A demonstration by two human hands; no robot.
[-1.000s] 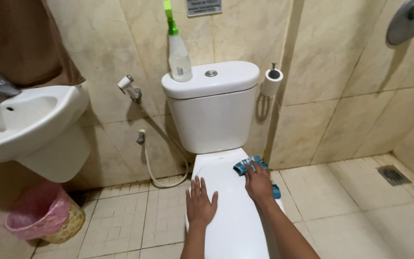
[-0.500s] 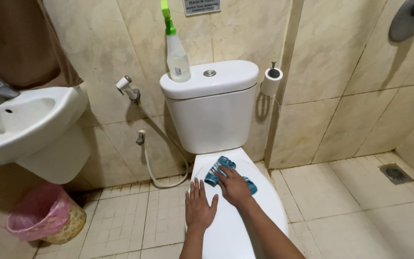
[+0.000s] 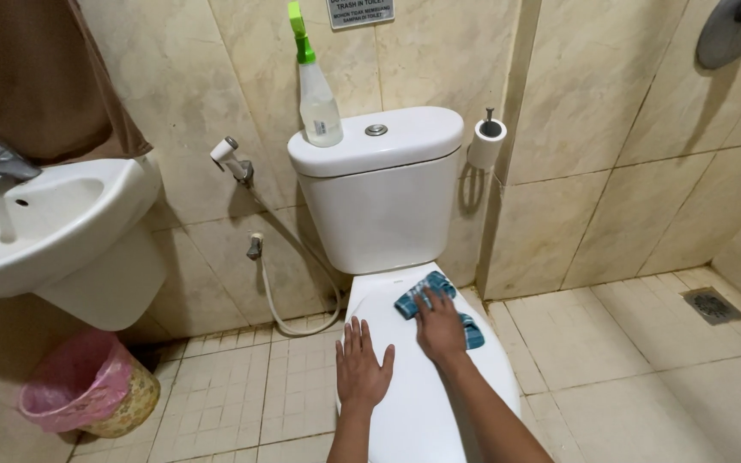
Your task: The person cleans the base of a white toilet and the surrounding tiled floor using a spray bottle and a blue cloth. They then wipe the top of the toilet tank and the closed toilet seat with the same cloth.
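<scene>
Far out to the left of my left hand I see a white ceramic washbasin (image 3: pixel 53 223), and below it a small woven bin lined with a pink plastic bag (image 3: pixel 83 393). Nearer, a white hose sprayer (image 3: pixel 235 161) hangs on the beige tiled wall. My left hand (image 3: pixel 362 367) lies flat, fingers spread, on the closed white plastic toilet lid (image 3: pixel 405 411). Just to its right, my right hand (image 3: pixel 439 327) presses palm-down on a blue checked cloth (image 3: pixel 426 296), which sits on the lid's far end, close to the cistern. Above both hands a clear spray bottle with a green nozzle (image 3: pixel 315 94) stands on the white cistern (image 3: pixel 388 197). Right of that hangs a toilet paper roll (image 3: pixel 486 144).
</scene>
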